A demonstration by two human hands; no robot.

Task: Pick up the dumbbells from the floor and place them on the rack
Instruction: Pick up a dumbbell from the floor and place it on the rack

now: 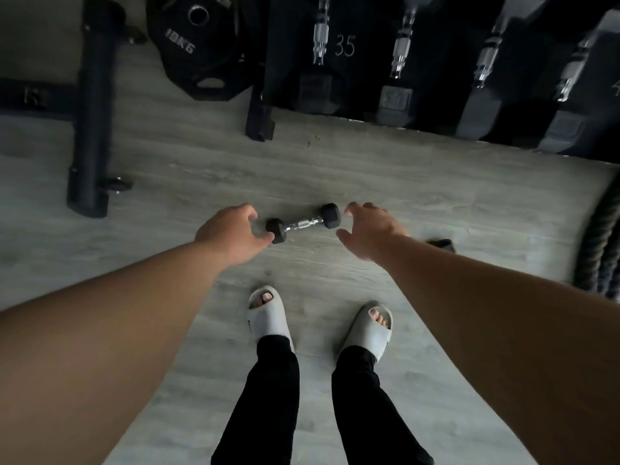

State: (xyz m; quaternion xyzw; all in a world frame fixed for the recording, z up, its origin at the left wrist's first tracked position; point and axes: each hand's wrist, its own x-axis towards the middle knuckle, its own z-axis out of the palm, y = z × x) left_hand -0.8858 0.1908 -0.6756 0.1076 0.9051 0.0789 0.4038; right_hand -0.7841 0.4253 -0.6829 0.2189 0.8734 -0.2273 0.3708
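A small black hex dumbbell (303, 223) with a chrome handle lies on the grey wood floor, just ahead of my feet. My left hand (231, 233) hovers at its left head, fingers curled and apart, thumb close to the weight. My right hand (369, 229) is spread beside its right head and holds nothing. The dumbbell rack (335, 105) runs along the top right and carries several large black dumbbells, one marked 35 (345, 46).
A black 10 kg plate (198, 45) leans at the top centre. A black tube frame (92, 109) lies on the floor to the left. Thick rope (600, 243) coils at the right edge. A small dark object (441, 245) sits behind my right wrist. My feet wear pale slides (268, 317).
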